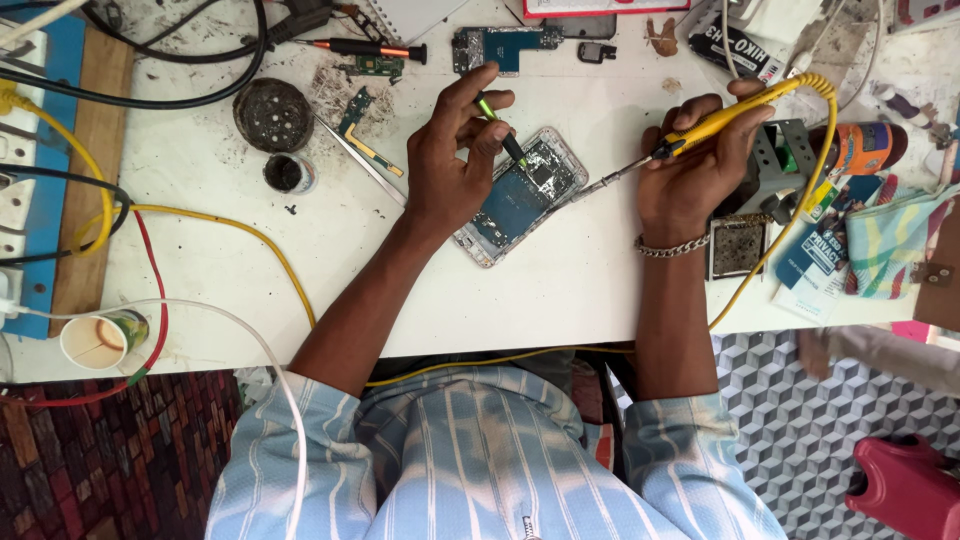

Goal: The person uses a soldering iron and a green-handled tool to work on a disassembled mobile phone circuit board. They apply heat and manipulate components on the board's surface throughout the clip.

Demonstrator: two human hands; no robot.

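1. Left hand [450, 160] pinches green-tipped tool [500, 130] over opened phone [522, 195], tip touching board.
2. Right hand [695, 165] clenched on yellow soldering iron [700, 128], tip at phone's right edge.
3. Phone mid counter [560, 290]; bare room below phone, clutter above & right.

The bench [560, 300] lay open along its near edge, below the opened phone [520, 195] and between the forearms. The far edge was blocked by circuit boards [500, 45] and black cables [190, 60]. The right edge was crowded by an iron stand [775, 160]; a yellow cord [230, 225] crossed the left half.
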